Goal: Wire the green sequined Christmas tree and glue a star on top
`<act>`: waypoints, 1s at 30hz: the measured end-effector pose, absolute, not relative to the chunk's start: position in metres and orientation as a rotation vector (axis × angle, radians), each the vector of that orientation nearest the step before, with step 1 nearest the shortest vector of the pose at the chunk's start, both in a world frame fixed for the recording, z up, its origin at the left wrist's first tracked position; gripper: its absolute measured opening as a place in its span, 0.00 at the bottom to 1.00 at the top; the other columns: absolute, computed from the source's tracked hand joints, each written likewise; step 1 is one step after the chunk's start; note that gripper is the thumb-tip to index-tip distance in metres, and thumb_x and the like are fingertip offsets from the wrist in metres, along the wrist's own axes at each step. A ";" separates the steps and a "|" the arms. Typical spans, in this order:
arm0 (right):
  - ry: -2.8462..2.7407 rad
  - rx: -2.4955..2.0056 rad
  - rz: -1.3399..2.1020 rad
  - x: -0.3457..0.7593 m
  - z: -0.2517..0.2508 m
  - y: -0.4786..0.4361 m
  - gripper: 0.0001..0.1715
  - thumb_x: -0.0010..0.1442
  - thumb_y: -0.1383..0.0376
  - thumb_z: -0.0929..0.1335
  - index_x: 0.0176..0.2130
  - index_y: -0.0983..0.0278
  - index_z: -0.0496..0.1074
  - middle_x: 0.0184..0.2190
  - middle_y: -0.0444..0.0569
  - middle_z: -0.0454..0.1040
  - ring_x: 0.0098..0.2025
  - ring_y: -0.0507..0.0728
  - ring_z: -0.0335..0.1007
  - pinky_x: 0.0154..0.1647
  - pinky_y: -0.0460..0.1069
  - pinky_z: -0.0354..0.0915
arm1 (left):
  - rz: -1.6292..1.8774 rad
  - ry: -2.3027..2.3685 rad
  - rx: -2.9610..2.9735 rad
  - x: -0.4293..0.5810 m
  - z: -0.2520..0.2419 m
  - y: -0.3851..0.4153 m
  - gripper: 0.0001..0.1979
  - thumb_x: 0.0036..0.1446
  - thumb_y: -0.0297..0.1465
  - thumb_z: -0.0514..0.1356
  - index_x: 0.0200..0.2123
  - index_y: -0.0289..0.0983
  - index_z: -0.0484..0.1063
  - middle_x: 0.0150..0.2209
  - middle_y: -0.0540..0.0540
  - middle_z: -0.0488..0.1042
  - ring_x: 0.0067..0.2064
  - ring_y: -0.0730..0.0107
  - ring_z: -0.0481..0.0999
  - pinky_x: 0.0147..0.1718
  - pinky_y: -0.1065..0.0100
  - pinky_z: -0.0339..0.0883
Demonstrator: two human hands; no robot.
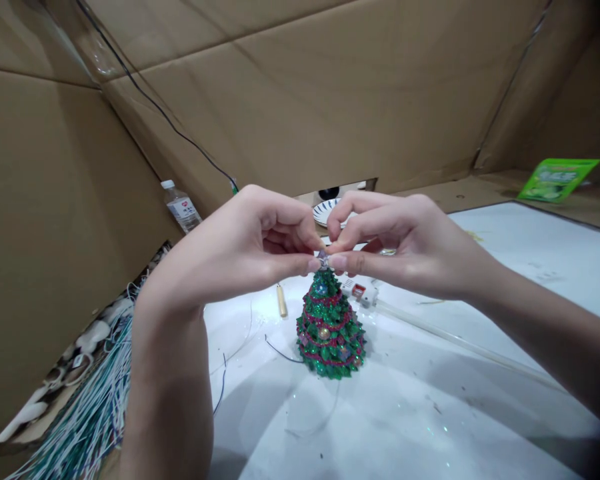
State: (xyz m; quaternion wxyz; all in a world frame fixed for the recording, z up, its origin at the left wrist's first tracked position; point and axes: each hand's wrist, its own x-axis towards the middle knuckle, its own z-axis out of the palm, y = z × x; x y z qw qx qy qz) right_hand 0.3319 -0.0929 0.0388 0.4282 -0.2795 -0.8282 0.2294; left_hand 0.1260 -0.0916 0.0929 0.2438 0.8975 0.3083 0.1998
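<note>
A small green glittery Christmas tree (330,327) with red garlands and coloured baubles stands upright on the white tabletop. On its tip sits a small silvery-purple ornament (323,257), partly hidden by fingertips. My left hand (265,240) pinches this ornament from the left, thumb below and index finger above. From the right, my right hand (395,240) pinches it too, its thumb nearly meeting the left thumb. Both hands are closed right at the tree's top.
Behind the tree lie a wooden-handled tool (281,301) and a white-and-red device (361,291) with a pale rod. A bundle of blue-green wires (90,393) hangs at left. Further back are a water bottle (181,207), a striped plate (325,212) and a green packet (559,179). Loose wire bits lie about.
</note>
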 end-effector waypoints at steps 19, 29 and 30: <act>-2.089 -0.702 0.341 0.332 0.036 -0.094 0.10 0.56 0.59 0.71 0.31 0.64 0.77 0.40 0.51 0.69 0.38 0.53 0.67 0.27 0.44 0.66 | 0.478 0.910 2.581 0.125 0.092 -0.092 0.14 0.57 0.38 0.61 0.25 0.33 0.74 0.19 0.50 0.69 0.21 0.78 0.63 0.17 0.75 0.55; -2.087 -0.675 0.480 0.331 0.037 -0.092 0.11 0.56 0.60 0.71 0.26 0.65 0.73 0.34 0.48 0.67 0.34 0.51 0.64 0.23 0.43 0.60 | 0.449 0.931 2.530 0.127 0.095 -0.094 0.15 0.55 0.36 0.63 0.22 0.32 0.71 0.18 0.49 0.70 0.21 0.78 0.65 0.17 0.75 0.55; -2.081 -0.680 0.506 0.331 0.036 -0.092 0.12 0.56 0.60 0.71 0.26 0.65 0.73 0.34 0.48 0.67 0.34 0.51 0.64 0.23 0.43 0.60 | 0.439 0.926 2.520 0.127 0.096 -0.094 0.15 0.55 0.36 0.63 0.22 0.32 0.71 0.19 0.48 0.71 0.21 0.78 0.66 0.17 0.75 0.56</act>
